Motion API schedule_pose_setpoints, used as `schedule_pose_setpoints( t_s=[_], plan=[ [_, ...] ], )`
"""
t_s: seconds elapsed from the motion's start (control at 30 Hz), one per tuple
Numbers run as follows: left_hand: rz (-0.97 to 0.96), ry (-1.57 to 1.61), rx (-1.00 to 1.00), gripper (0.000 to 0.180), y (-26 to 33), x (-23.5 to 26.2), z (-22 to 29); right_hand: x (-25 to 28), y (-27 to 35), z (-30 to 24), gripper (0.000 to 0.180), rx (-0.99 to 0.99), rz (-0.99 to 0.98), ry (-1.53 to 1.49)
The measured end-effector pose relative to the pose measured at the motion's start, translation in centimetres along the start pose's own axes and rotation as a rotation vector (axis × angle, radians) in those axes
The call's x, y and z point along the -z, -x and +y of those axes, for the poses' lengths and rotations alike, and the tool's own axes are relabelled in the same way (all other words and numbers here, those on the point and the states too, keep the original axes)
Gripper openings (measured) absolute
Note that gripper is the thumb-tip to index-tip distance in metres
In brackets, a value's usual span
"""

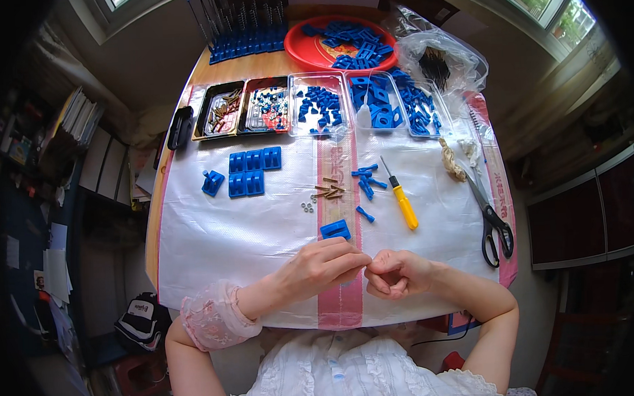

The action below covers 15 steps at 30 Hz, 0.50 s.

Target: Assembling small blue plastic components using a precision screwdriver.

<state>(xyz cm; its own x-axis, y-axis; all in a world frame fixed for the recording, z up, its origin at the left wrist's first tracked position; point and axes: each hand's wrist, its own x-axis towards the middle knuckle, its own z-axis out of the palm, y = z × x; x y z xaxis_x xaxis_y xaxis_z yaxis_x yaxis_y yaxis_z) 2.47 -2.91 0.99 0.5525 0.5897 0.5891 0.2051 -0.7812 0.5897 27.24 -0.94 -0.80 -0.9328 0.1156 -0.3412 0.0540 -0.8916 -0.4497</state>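
Close together over the near side of the covered table, my left hand (325, 267) and my right hand (398, 272) meet at the fingertips. Both are pinched; whatever lies between the fingers is too small or hidden to name. Just beyond my left hand sits a blue plastic block (335, 230). Farther off are brass-coloured screws (329, 190) and several small nuts (307, 207). Slim blue plastic pieces (366, 183) lie right of the screws, with one nearer piece (364, 213) apart. A yellow-handled screwdriver (403, 205) rests beyond my right hand.
Blue blocks (254, 171) stand grouped at left. Behind them are a tray of screws (221, 111), a tray of small hardware (266, 108) and clear boxes (319, 133) of blue parts. A red basin (296, 54) is at the back. Black scissors (494, 233) lie right.
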Motion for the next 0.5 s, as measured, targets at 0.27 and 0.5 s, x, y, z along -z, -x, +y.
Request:
schedule_pose_setpoints(
  t_s=[0.27, 0.5],
  plan=[
    [0.075, 0.154, 0.111, 0.028, 0.45, -0.66, -0.23, 0.04, -0.30, 0.37, 0.052, 0.031, -0.092, 0.002],
    [0.097, 0.302, 0.200, 0.025, 0.51, -0.80, -0.11, -0.22, -0.42, 0.39, 0.051, 0.069, -0.107, 0.031]
  ],
)
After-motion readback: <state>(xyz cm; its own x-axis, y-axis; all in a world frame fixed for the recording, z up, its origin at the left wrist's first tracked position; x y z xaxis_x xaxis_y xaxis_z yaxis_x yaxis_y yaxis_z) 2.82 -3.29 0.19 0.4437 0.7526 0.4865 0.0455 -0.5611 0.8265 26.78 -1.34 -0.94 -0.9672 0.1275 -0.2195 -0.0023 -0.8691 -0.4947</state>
